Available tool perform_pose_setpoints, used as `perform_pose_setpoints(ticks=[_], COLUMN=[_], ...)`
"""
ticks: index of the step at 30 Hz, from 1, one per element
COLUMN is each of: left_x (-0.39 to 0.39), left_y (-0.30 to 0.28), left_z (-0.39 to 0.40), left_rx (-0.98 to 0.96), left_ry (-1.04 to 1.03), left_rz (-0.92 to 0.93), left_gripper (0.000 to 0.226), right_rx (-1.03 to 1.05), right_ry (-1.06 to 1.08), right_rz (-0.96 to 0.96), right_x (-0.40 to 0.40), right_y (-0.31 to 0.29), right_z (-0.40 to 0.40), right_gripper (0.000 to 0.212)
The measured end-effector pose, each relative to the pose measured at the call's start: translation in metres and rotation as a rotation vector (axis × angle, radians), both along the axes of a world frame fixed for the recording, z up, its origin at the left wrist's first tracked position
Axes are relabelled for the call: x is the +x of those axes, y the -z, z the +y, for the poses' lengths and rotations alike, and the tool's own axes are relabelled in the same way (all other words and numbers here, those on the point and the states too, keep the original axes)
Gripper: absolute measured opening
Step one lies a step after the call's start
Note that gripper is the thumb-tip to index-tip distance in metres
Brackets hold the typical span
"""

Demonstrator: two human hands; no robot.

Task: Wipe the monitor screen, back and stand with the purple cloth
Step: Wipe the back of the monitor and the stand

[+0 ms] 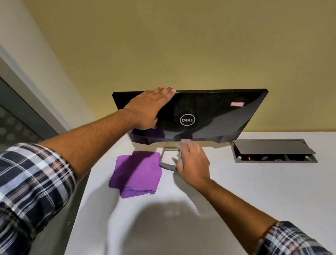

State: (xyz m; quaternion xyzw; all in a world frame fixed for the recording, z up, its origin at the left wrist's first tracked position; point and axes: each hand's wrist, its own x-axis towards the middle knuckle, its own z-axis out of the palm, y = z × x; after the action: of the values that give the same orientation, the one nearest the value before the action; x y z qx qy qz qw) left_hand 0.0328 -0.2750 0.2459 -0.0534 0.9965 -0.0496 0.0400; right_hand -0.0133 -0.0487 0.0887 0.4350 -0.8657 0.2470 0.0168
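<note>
On the white desk (258,196) the folded purple cloth (136,173) lies ungripped, just left of the grey stand (167,165). Your left hand (146,109) presses flat on the glossy black monitor back (209,114); your blurred right hand (192,162) touches the stand, grip unclear.

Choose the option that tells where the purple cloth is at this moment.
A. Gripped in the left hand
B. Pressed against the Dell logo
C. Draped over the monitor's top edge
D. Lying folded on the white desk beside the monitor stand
D: the purple cloth lies folded on the white desk by the monitor stand, with neither hand holding it.
</note>
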Motion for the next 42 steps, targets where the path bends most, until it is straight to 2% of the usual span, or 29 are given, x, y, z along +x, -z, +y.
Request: perform_pose_setpoints(ticks=[4,8,11,14,17,26,32,35,38,40,42], left_x=[-0.004,-0.008,-0.012,-0.015,-0.016,-0.019,-0.022,-0.025,-0.028,-0.03,-0.031], left_y=[0.001,0.004,0.005,0.006,0.006,0.006,0.006,0.007,0.007,0.006,0.006], left_z=[-0.009,-0.017,-0.024,-0.027,-0.028,-0.025,-0.021,-0.019,-0.017,-0.015,-0.013], left_rx=[-0.002,-0.019,-0.03,-0.029,-0.04,-0.034,-0.018,0.005,0.025,0.041,0.046], left_ry=[0.045,0.077,0.075,0.074,0.071,0.027,-0.02,-0.047,-0.071,-0.079,-0.089], left_rz=[0.022,0.046,0.049,0.041,0.039,0.064,0.059,0.07,0.083,0.092,0.106], left_gripper=[0.102,0.104,0.105,0.105,0.105,0.103,0.107,0.109,0.108,0.107,0.107], right_rx=[0.253,0.423,0.535,0.614,0.6,0.519,0.329,0.311,0.337,0.353,0.326], right_ry=[-0.21,-0.337,-0.311,-0.355,-0.349,-0.342,-0.303,-0.295,-0.28,-0.194,-0.08], right_rz=[-0.256,-0.253,-0.321,-0.278,-0.292,-0.329,-0.256,-0.283,-0.311,-0.362,-0.394], right_x=[0.046,0.071,0.082,0.088,0.088,0.076,0.069,0.061,0.052,0.044,0.038], right_y=[0.053,0.099,0.111,0.127,0.134,0.144,0.165,0.166,0.153,0.138,0.126], right_z=[-0.035,-0.056,-0.065,-0.057,-0.041,0.018,0.069,0.093,0.111,0.118,0.119], right_gripper=[0.044,0.047,0.056,0.061,0.067,0.064,0.064,0.056,0.037,0.026,0.026])
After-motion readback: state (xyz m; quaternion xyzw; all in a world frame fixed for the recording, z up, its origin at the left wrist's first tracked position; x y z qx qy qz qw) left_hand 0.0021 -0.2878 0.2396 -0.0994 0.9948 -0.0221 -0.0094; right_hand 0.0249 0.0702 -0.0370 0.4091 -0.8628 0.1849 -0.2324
